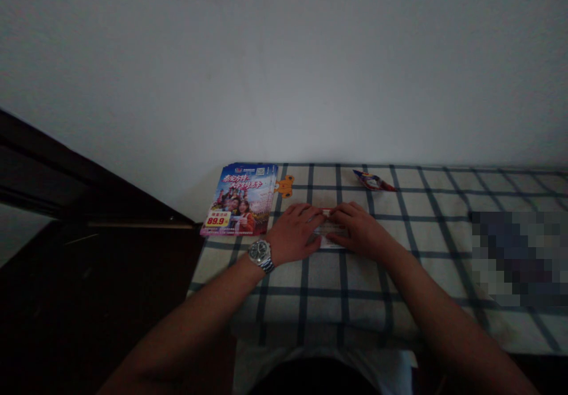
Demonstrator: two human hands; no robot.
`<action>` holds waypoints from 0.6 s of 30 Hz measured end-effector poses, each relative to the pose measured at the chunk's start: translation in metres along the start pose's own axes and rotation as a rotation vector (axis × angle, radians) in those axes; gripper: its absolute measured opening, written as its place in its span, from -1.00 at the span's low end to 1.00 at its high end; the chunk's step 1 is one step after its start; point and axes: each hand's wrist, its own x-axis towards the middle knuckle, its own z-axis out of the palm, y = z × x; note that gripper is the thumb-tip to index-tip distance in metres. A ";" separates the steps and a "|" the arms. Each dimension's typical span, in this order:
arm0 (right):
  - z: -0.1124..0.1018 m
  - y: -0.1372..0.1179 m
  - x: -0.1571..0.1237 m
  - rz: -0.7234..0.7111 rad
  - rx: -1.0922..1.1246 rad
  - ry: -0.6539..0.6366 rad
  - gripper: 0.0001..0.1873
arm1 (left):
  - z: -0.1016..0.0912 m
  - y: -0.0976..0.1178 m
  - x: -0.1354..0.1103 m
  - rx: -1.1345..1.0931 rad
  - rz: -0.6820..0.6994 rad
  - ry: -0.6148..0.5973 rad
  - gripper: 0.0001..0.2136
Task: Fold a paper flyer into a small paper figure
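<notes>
Hands together: left hand [293, 233] and right hand [360, 229] over small white paper slip [329, 240] on blue-checked cloth [350, 303].
Slip flat between both hands, near middle of cloth's far half, red-marked top edge showing under fingertips [341, 208] of both hands, which nearly meet above it; firm grip or plain press, cannot tell. Steel wristwatch [260, 254] on left wrist. Just beside left hand, stack of glossy printed leaflets [239, 201] with 89.9 price label, orange cut-out piece [284, 186] touching stack's right edge. Farther up, near cloth's far edge, red-and-blue folded wrapper [373, 180]. Pixelated patch [515, 259] on cloth at right. White wall [284, 58] behind; dark wooden furniture [89, 206] at left.
</notes>
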 end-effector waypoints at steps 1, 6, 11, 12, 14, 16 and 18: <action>0.000 0.000 0.000 -0.002 0.007 0.004 -0.70 | 0.000 0.000 0.000 0.004 -0.003 -0.001 -0.59; -0.002 -0.003 -0.001 -0.006 0.028 0.026 -0.66 | 0.001 -0.001 0.000 0.010 -0.005 -0.006 -0.56; -0.001 -0.005 -0.001 0.007 0.032 0.032 -0.56 | 0.002 -0.001 0.000 0.001 -0.003 0.002 -0.56; -0.001 -0.006 -0.001 0.012 0.027 0.030 -0.53 | 0.003 -0.001 0.000 -0.001 -0.004 0.004 -0.56; 0.000 -0.007 -0.001 0.017 0.019 0.029 -0.50 | 0.003 -0.001 0.000 -0.005 -0.005 0.008 -0.56; 0.000 -0.008 -0.001 0.023 0.012 0.035 -0.50 | 0.003 -0.002 0.000 -0.010 -0.003 0.005 -0.57; -0.001 -0.009 0.000 0.029 0.008 0.034 -0.49 | 0.003 -0.002 0.000 -0.016 -0.001 -0.001 -0.57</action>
